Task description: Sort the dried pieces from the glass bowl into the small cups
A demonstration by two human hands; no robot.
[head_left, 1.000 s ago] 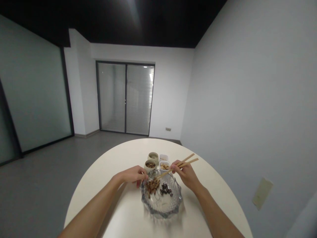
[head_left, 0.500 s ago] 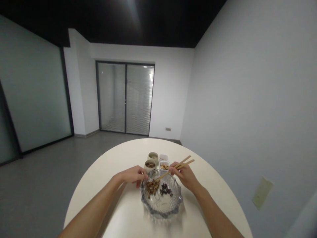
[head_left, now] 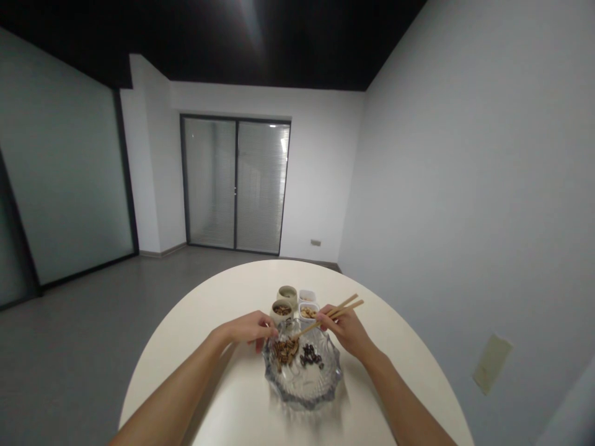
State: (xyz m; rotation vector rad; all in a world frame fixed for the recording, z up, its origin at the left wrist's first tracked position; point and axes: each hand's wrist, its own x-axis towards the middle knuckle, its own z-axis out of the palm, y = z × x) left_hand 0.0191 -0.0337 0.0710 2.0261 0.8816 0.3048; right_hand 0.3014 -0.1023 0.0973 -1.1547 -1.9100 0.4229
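My right hand point(head_left: 346, 329) is shut on a pair of wooden chopsticks point(head_left: 325, 317), whose tips reach over a cut-glass bowl point(head_left: 302, 396) near a pile of brown food pieces point(head_left: 285, 350). A smaller cluster of dark beans point(head_left: 310, 355) lies beside that pile in the bowl. My left hand point(head_left: 251, 328) is curled at the bowl's upper left rim, next to a round beige cup point(head_left: 281, 311) of brown pieces. It shows nothing held.
Behind the bowl stand a second round cup point(head_left: 287, 295) and several small white square cups point(head_left: 309, 312). All stand on a round cream table point(head_left: 223, 384). Beyond its edge are a grey floor point(head_left: 93, 347) and a glazed door with blinds point(head_left: 235, 186).
My right hand and the chopsticks' upper ends have shifted slightly left and down since a second ago. My left hand and the bowl look unmoved.
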